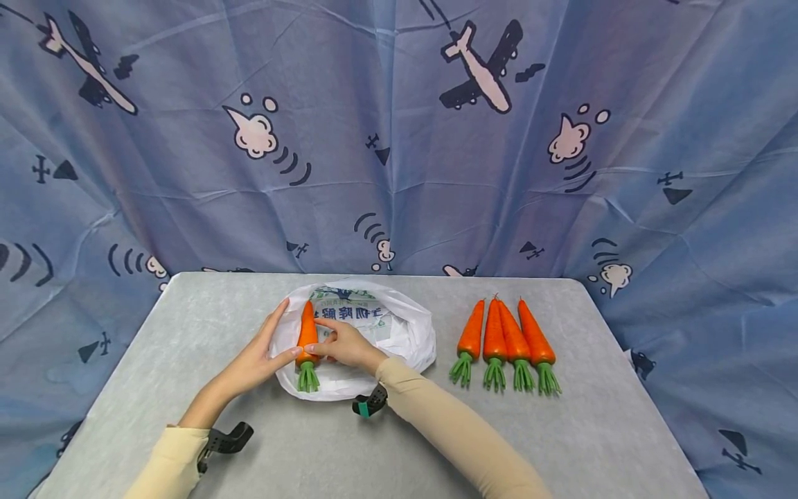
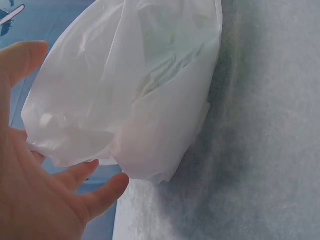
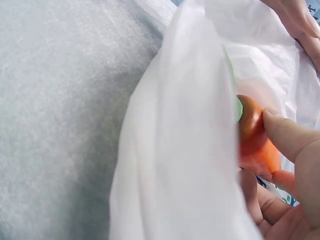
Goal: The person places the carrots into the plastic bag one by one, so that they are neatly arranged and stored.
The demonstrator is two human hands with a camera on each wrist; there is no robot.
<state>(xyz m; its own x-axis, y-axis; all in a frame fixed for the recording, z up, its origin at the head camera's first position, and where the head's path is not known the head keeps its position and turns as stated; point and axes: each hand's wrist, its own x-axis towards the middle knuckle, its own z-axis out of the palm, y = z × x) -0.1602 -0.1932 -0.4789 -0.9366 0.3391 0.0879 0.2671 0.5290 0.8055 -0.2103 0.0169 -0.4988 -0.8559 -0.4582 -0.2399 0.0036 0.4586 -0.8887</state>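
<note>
An orange toy-like carrot point(image 1: 307, 329) with a green stub of leaves lies in the mouth of a white plastic bag point(image 1: 420, 339), near its left side. My right hand point(image 1: 346, 344) pinches this carrot between thumb and fingers; the right wrist view shows the thumb on the carrot point(image 3: 257, 135) near its green end, partly hidden by the bag wall point(image 3: 185, 130). My left hand point(image 1: 252, 362) is spread at the bag's left rim, its thumb beside the carrot. In the left wrist view, the extended fingers point(image 2: 107, 195) are at the bag's outer side point(image 2: 155, 135).
Several more carrots point(image 1: 494, 339) lie side by side on the grey table point(image 1: 598, 430), to the right of the bag, tips pointing away. Behind the table's back edge hangs a blue curtain point(image 1: 349, 159) printed with airplanes.
</note>
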